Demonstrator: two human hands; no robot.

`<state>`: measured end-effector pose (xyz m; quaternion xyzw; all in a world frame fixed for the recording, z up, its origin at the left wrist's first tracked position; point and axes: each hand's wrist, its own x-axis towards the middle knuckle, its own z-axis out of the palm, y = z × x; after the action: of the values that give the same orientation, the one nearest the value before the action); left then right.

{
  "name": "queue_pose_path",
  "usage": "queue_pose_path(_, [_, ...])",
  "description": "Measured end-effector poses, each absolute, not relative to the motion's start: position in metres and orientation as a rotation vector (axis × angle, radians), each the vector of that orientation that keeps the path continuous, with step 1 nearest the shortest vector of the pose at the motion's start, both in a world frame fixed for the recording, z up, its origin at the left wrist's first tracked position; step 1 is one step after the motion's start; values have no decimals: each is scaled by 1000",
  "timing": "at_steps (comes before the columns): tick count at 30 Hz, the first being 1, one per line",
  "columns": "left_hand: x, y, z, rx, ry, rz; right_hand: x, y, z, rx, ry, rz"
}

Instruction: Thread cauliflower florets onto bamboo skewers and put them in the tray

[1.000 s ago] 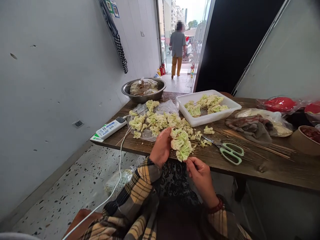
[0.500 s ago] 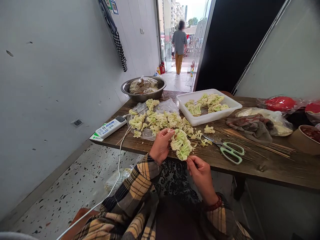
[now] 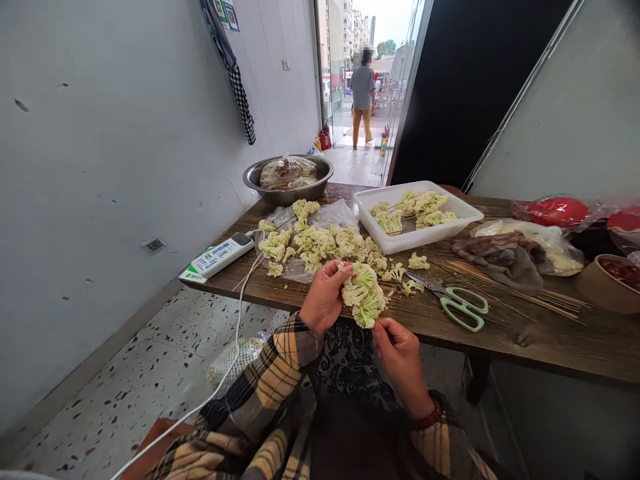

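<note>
My left hand (image 3: pixel 324 297) is closed on the top of a stack of pale green cauliflower florets (image 3: pixel 364 295) threaded on a thin skewer, held just over the near edge of the wooden table (image 3: pixel 540 333). My right hand (image 3: pixel 397 351) pinches the lower end of that skewer, right under the bottom floret. Loose florets (image 3: pixel 320 241) lie in a heap on clear plastic beyond my hands. A white tray (image 3: pixel 415 235) behind them holds finished cauliflower skewers.
Green-handled scissors (image 3: pixel 457 301) and a bundle of bare bamboo skewers (image 3: pixel 520 288) lie to the right. A steel basin (image 3: pixel 287 177) with a wrapped bag sits at the far end. A power strip (image 3: pixel 220 255) rests on the left edge. A person (image 3: pixel 362 97) walks outside the doorway.
The florets have been pressed closer together on the skewer between my hands. The person in the doorway has walked farther away.
</note>
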<state>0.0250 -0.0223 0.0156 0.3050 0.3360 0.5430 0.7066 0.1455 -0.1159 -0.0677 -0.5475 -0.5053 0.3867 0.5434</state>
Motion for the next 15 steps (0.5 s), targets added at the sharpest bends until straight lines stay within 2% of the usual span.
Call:
queue_pose_path(6, [22,-23,19,681,726,1191,154,-114,-61,-1293,-1267,1006])
queue_pose_path(15, [23,-30,23,700,742,1159,147,-123,-52,-1356,-1331,764])
